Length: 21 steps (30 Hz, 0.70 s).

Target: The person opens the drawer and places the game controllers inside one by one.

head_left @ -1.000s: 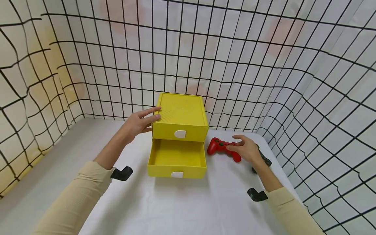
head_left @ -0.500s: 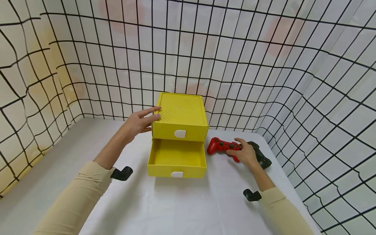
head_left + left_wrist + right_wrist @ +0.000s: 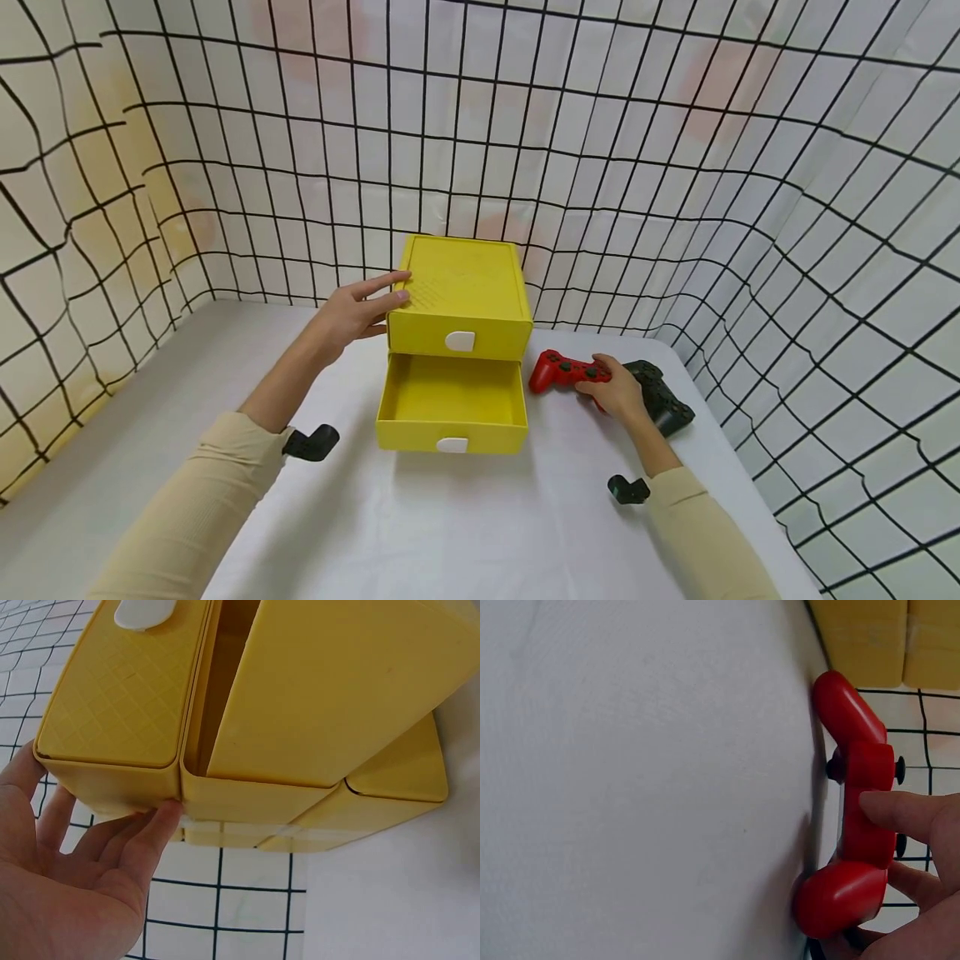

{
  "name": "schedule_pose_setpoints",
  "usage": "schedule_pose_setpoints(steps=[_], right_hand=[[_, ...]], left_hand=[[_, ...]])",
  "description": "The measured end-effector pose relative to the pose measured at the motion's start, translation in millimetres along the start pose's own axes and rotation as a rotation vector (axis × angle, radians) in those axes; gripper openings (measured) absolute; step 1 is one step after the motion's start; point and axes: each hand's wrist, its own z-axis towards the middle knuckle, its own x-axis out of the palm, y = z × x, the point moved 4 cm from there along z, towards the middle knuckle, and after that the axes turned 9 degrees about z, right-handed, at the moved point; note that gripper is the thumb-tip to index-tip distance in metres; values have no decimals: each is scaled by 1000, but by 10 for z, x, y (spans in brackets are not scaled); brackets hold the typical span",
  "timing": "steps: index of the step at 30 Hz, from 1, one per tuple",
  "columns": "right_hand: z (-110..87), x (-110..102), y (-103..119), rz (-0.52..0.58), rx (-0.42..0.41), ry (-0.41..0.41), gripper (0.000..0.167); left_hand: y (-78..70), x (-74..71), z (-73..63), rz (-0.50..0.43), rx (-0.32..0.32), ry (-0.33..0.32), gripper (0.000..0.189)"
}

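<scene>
My left hand (image 3: 351, 318) rests on the left side of a yellow drawer unit (image 3: 465, 279), its fingers touching the top edge and side wall. In the left wrist view the same hand (image 3: 90, 877) lies along the unit's side with fingers fairly straight. A lower drawer (image 3: 452, 437) is pulled out, with nothing visible inside; the top drawer (image 3: 420, 335) is closed. To the right, my right hand (image 3: 618, 390) holds the right part of a red game controller (image 3: 553, 371). In the right wrist view the thumb presses the front of the controller (image 3: 866, 832), other fingers behind it.
A dark, patterned game controller (image 3: 662, 400) lies just right of my right hand. White cloth covers the table (image 3: 480, 525). A black wire grid (image 3: 480, 133) with white sheeting behind it encloses the back and both sides.
My right hand has moved left and closed onto the red controller, uncovering more of the dark controller. My left hand and the drawer unit have stayed in place.
</scene>
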Motion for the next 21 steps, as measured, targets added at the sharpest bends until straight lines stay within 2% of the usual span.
schedule_pose_setpoints(steps=[7, 15, 21], right_hand=[[0, -1, -26, -3, 24, 18, 70], [6, 11, -28, -11, 22, 34, 69], [23, 26, -53, -57, -4, 36, 69]], left_hand=[[-21, 0, -7, 7, 14, -8, 61], [-29, -3, -18, 7, 13, 6, 62], [-16, -4, -19, 11, 4, 3, 61]])
